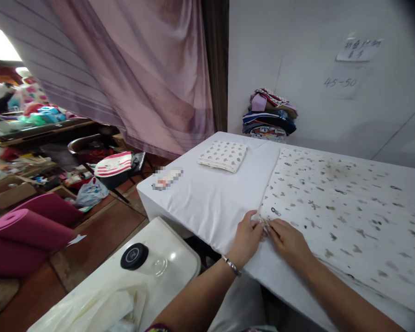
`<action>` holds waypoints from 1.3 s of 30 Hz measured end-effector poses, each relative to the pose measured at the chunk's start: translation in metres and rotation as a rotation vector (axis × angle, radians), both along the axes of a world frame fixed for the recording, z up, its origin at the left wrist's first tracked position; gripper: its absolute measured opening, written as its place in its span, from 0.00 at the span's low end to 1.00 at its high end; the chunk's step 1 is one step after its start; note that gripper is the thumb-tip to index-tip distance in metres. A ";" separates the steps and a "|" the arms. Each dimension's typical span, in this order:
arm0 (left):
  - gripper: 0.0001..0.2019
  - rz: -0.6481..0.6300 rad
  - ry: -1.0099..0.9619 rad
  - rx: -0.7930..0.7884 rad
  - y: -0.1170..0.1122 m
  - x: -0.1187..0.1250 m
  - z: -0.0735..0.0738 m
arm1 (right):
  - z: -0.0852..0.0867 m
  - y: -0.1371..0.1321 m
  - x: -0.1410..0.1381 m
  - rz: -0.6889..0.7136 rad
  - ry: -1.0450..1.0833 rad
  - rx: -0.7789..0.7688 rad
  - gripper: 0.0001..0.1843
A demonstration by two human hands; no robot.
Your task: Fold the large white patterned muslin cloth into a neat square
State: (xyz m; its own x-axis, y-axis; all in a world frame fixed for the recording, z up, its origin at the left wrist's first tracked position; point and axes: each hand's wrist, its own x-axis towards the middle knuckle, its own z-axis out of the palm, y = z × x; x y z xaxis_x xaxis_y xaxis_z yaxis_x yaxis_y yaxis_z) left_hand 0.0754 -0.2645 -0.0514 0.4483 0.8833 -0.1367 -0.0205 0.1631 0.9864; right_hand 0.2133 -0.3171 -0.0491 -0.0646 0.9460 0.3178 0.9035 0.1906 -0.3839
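Note:
A large white cloth with small dark prints [339, 203] lies spread over the white-covered table [207, 203]. My left hand [246, 237] and my right hand [287, 240] meet at the printed cloth's near left corner, fingers pinched together on its edge. A metal bangle circles my left wrist. A folded heart-print cloth [223, 155] rests farther back on the table, out of reach of both hands.
A stack of folded clothes [269, 115] sits against the white wall at the table's far side. A white sewing machine [138, 272] with a black knob stands at my near left. Pink fabric rolls [27, 230] and cluttered goods fill the floor at left. A pink curtain [141, 69] hangs behind.

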 end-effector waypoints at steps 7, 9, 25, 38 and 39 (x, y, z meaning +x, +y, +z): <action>0.20 0.013 0.055 0.077 -0.003 -0.002 -0.001 | -0.003 -0.003 -0.001 -0.035 0.066 0.108 0.12; 0.19 0.010 0.098 0.148 -0.005 -0.005 -0.001 | -0.005 -0.004 -0.004 -0.024 -0.013 0.095 0.12; 0.24 -0.024 0.463 0.583 -0.001 -0.006 0.010 | 0.034 0.026 0.040 -0.010 0.255 -0.052 0.15; 0.24 -0.165 0.729 1.105 -0.009 0.004 0.024 | -0.021 0.118 0.074 -0.243 -0.102 -0.002 0.16; 0.24 -0.173 0.731 1.109 -0.008 0.003 0.023 | -0.019 0.118 0.075 -0.255 -0.065 -0.034 0.16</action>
